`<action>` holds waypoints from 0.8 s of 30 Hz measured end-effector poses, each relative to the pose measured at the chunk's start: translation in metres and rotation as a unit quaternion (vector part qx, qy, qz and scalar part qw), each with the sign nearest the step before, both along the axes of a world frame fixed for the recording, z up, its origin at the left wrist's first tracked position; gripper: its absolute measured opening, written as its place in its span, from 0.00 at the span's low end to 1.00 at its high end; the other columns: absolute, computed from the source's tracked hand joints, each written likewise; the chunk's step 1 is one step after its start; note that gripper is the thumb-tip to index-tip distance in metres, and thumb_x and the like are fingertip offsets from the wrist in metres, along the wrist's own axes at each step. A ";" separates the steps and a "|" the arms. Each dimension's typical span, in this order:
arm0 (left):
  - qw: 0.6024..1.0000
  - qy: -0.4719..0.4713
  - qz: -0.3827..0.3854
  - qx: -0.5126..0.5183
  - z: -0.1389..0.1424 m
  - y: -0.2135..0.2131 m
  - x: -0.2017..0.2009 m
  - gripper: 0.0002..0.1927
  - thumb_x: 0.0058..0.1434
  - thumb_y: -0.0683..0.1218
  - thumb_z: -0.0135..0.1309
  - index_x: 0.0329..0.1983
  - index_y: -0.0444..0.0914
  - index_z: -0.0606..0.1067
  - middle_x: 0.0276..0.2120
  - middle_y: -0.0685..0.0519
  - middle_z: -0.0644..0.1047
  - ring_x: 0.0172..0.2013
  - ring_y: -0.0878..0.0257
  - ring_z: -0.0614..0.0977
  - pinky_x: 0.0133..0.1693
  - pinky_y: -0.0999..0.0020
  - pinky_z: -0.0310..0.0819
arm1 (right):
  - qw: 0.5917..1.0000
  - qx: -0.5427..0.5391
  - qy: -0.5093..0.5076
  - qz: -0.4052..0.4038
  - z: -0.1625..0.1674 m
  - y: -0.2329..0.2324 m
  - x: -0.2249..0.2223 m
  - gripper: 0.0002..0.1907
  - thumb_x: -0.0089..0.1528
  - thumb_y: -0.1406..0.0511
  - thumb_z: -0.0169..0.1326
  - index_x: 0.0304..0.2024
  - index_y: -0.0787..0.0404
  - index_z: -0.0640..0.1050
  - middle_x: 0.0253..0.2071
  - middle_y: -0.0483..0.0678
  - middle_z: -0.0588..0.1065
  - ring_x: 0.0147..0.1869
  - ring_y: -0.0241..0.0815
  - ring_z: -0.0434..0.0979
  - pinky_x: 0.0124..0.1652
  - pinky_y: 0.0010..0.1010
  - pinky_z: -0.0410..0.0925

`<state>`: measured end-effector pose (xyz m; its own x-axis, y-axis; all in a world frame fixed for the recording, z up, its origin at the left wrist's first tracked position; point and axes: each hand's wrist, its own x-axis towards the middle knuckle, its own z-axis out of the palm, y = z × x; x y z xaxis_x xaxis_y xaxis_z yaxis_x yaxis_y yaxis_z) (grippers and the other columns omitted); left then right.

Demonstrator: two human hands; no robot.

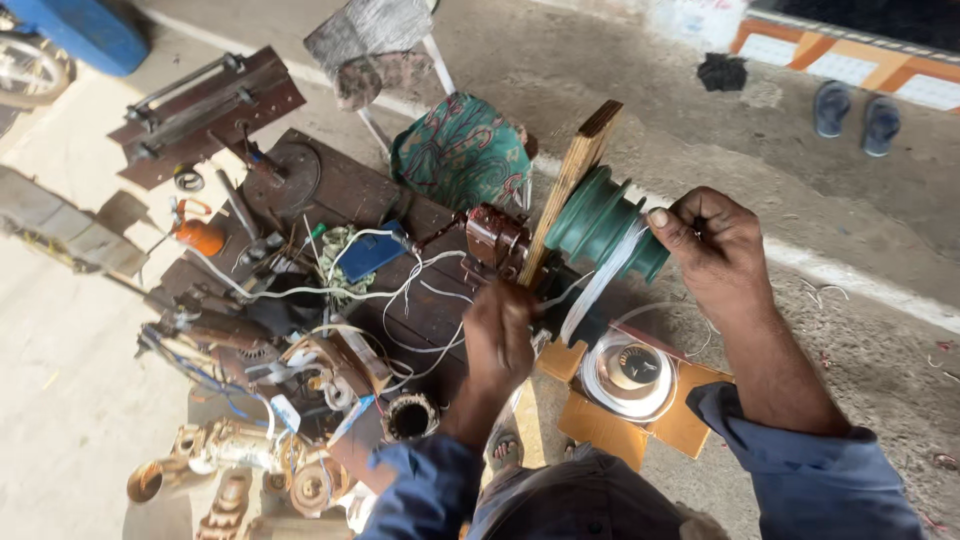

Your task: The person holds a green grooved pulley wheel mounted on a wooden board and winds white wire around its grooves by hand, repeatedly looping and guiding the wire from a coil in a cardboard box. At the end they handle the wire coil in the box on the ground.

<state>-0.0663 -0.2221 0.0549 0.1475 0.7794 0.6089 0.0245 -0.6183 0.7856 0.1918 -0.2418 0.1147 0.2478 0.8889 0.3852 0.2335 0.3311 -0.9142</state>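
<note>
While a cluttered dark wooden surface [345,190] of tools lies behind, a green stepped former [600,222] on a plywood plate [572,185] takes pale wire [598,285] from a spool [632,372] below. The right hand [712,245] pinches the wire; the left hand [498,335] is closed around the winder's crank.

No packages, labels or screens; only 1 orange-and-white painted sign panel [850,55] at top right, beyond the floor.
</note>
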 end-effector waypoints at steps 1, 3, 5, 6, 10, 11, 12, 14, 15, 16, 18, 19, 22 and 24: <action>0.997 0.047 -0.010 0.056 -0.003 -0.023 0.002 0.14 0.74 0.44 0.38 0.35 0.38 0.72 0.31 0.50 0.77 0.30 0.58 0.81 0.34 0.63 0.78 | 1.000 0.015 -0.005 0.006 0.001 -0.003 0.001 0.14 0.69 0.66 0.60 0.31 0.61 0.71 0.26 0.39 0.67 0.31 0.28 0.62 0.30 0.23 0.58; 0.985 0.116 -0.019 0.130 -0.007 -0.063 0.020 0.08 0.71 0.40 0.46 0.35 0.40 0.74 0.32 0.50 0.77 0.32 0.55 0.81 0.36 0.60 0.78 | 0.998 0.044 -0.012 0.031 0.003 -0.012 0.002 0.16 0.70 0.66 0.61 0.30 0.60 0.69 0.26 0.38 0.67 0.31 0.28 0.61 0.30 0.22 0.58; 0.972 0.199 0.009 0.125 -0.005 -0.092 0.055 0.04 0.65 0.42 0.57 0.33 0.41 0.75 0.31 0.50 0.77 0.33 0.53 0.80 0.37 0.58 0.76 | 0.997 0.059 -0.013 0.050 0.006 -0.023 0.002 0.17 0.70 0.66 0.61 0.29 0.59 0.68 0.25 0.38 0.65 0.29 0.27 0.60 0.28 0.20 0.56; 0.960 0.259 0.037 0.103 -0.002 -0.099 0.071 0.09 0.63 0.46 0.61 0.32 0.39 0.75 0.31 0.49 0.77 0.32 0.53 0.80 0.36 0.57 0.76 | 0.996 0.062 -0.010 0.057 0.008 -0.028 0.002 0.18 0.70 0.66 0.62 0.29 0.59 0.68 0.24 0.38 0.65 0.27 0.26 0.59 0.27 0.19 0.55; 0.924 0.343 0.033 0.165 0.015 -0.100 0.086 0.10 0.58 0.44 0.61 0.41 0.35 0.79 0.37 0.46 0.78 0.38 0.51 0.82 0.39 0.58 0.77 | 0.996 0.062 -0.011 0.057 0.019 -0.045 0.004 0.16 0.69 0.67 0.62 0.30 0.59 0.69 0.27 0.37 0.66 0.30 0.26 0.61 0.29 0.20 0.57; 0.921 0.341 0.017 0.186 0.019 -0.101 0.076 0.12 0.56 0.44 0.60 0.43 0.35 0.79 0.40 0.45 0.79 0.40 0.50 0.82 0.42 0.58 0.78 | 0.996 0.059 -0.007 0.061 0.022 -0.047 0.006 0.17 0.68 0.67 0.62 0.29 0.59 0.69 0.26 0.37 0.66 0.30 0.26 0.61 0.29 0.20 0.57; 0.918 0.338 -0.002 0.208 0.022 -0.105 0.065 0.15 0.55 0.43 0.59 0.45 0.35 0.78 0.44 0.44 0.80 0.43 0.49 0.82 0.44 0.59 0.79 | 0.997 0.056 -0.002 0.061 0.023 -0.049 0.008 0.17 0.68 0.67 0.63 0.29 0.59 0.68 0.26 0.37 0.66 0.29 0.26 0.61 0.28 0.19 0.56; 0.936 0.311 -0.025 0.164 0.027 -0.108 0.041 0.15 0.58 0.40 0.56 0.50 0.40 0.78 0.46 0.49 0.80 0.48 0.54 0.85 0.52 0.62 0.82 | 0.996 0.062 0.003 0.065 0.025 -0.051 0.014 0.18 0.68 0.66 0.63 0.29 0.59 0.68 0.26 0.37 0.65 0.29 0.25 0.60 0.28 0.19 0.56; 0.963 0.255 -0.003 0.086 0.029 -0.107 0.037 0.14 0.62 0.41 0.56 0.51 0.38 0.78 0.47 0.46 0.80 0.47 0.54 0.85 0.50 0.62 0.83 | 0.995 0.070 0.007 0.070 0.025 -0.052 0.016 0.18 0.68 0.66 0.63 0.29 0.59 0.68 0.26 0.37 0.65 0.29 0.25 0.59 0.29 0.19 0.55; 0.980 0.197 0.017 0.005 0.029 -0.104 0.034 0.13 0.65 0.42 0.55 0.52 0.36 0.77 0.48 0.44 0.80 0.46 0.53 0.86 0.47 0.62 0.84 | 0.994 0.075 0.013 0.074 0.024 -0.053 0.019 0.18 0.68 0.66 0.63 0.29 0.59 0.68 0.26 0.37 0.65 0.30 0.25 0.59 0.29 0.19 0.55; 0.989 0.144 0.016 -0.033 0.027 -0.102 0.041 0.17 0.67 0.45 0.57 0.54 0.30 0.74 0.49 0.39 0.80 0.45 0.50 0.85 0.45 0.60 0.84 | 0.997 0.051 0.010 0.061 0.022 -0.055 0.023 0.19 0.68 0.66 0.64 0.28 0.58 0.67 0.26 0.37 0.64 0.30 0.25 0.58 0.29 0.19 0.55; 0.988 0.150 -0.001 0.017 0.026 -0.096 0.051 0.21 0.65 0.46 0.59 0.55 0.27 0.73 0.49 0.36 0.79 0.46 0.48 0.84 0.46 0.57 0.82 | 0.997 0.045 0.008 0.058 0.022 -0.055 0.025 0.20 0.68 0.66 0.64 0.28 0.58 0.67 0.26 0.36 0.63 0.31 0.24 0.58 0.29 0.19 0.55; 0.973 0.225 0.022 -0.041 0.020 -0.076 0.083 0.16 0.68 0.47 0.58 0.49 0.28 0.75 0.33 0.41 0.79 0.33 0.51 0.85 0.37 0.59 0.82 | 0.996 0.053 0.016 0.071 0.020 -0.056 0.029 0.18 0.67 0.65 0.63 0.28 0.58 0.68 0.25 0.36 0.66 0.28 0.24 0.61 0.27 0.18 0.57; 0.963 0.249 0.098 -0.040 0.015 -0.070 0.105 0.12 0.68 0.45 0.56 0.46 0.31 0.77 0.25 0.45 0.80 0.26 0.53 0.85 0.31 0.60 0.81 | 0.996 0.055 0.010 0.070 0.020 -0.056 0.032 0.19 0.67 0.64 0.64 0.28 0.58 0.67 0.24 0.36 0.65 0.29 0.24 0.59 0.27 0.18 0.56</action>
<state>0.0386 -0.2920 0.0703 0.2511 0.8631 0.4381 0.5212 -0.5020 0.6902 0.2236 -0.2979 0.1343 0.1328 0.8681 0.4783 0.1607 0.4573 -0.8747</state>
